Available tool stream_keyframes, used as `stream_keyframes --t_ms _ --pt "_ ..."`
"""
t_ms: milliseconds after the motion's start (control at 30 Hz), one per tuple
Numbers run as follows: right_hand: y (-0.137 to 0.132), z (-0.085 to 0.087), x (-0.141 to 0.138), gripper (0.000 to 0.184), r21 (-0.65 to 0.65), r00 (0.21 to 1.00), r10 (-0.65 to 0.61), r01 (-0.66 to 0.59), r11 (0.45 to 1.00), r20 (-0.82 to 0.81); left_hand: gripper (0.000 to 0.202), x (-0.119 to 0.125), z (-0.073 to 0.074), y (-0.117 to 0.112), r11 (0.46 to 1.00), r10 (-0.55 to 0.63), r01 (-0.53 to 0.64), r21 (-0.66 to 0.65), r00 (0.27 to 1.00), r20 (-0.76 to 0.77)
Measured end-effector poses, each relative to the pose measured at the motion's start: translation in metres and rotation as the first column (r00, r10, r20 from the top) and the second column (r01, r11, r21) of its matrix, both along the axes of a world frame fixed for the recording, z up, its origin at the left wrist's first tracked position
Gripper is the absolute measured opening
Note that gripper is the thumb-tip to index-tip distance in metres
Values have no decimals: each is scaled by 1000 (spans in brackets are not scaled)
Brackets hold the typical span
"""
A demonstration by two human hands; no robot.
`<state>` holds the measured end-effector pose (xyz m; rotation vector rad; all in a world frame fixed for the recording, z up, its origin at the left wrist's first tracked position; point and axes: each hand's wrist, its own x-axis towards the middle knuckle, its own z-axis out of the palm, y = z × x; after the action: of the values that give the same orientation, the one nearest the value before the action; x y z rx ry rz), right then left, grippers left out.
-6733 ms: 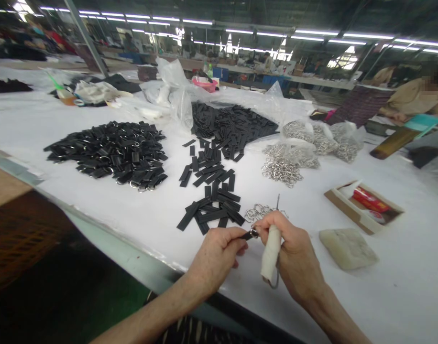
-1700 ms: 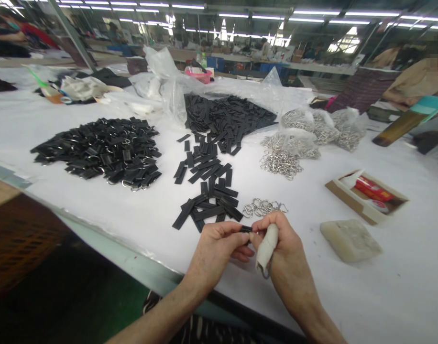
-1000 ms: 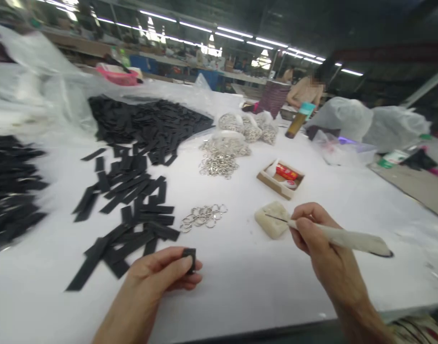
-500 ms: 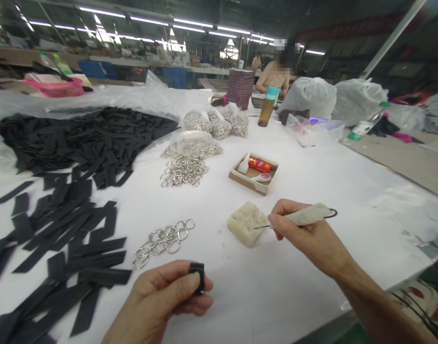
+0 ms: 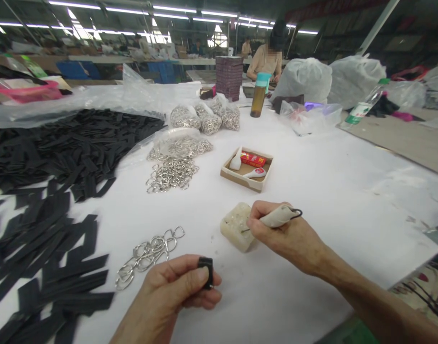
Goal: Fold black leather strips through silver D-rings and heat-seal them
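Between the thumb and fingers of my left hand [image 5: 183, 286] is a folded black strap piece [image 5: 206, 271], held upright above the table; a small glint shows at its lower end. My right hand [image 5: 276, 229] grips an awl [image 5: 278, 216] with a pale handle and a dark loop at its end. The awl's thin metal tip meets the top of a whitish wax-like block [image 5: 236, 227], whose surface is pitted. A small group of metal D-rings [image 5: 150, 253] lies left of the block, near my left hand.
Loose black strips [image 5: 50, 239] spread over the left side, before a larger heap [image 5: 86, 148]. More D-rings [image 5: 174, 173] and filled bags [image 5: 208, 119] lie farther back. A shallow box [image 5: 246, 184] holds a red packet. A bottle [image 5: 258, 98] stands behind; a person [image 5: 265, 62] sits beyond.
My right hand has moved left, bringing the awl's tip farther onto the block. My left hand has shifted slightly right with the strap piece. The view has turned a little.
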<state>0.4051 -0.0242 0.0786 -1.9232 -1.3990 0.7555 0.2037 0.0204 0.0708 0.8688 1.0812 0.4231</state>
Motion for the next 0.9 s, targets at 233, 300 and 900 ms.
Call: stream_keyframes --t_ms 233,300,900 --pt "6 5 0 17 -11 999 46 -47 999 -15 18 -5 -14 3 995 -101 101 11 993 60" --pt "7 7 0 17 -17 999 20 -21 1000 -37 17 -5 -15 2 995 -97 97 9 993 65" --pt "-17 3 1 27 48 980 -87 97 994 -178 14 -9 -15 4 1000 8 -6 -17 995 104"
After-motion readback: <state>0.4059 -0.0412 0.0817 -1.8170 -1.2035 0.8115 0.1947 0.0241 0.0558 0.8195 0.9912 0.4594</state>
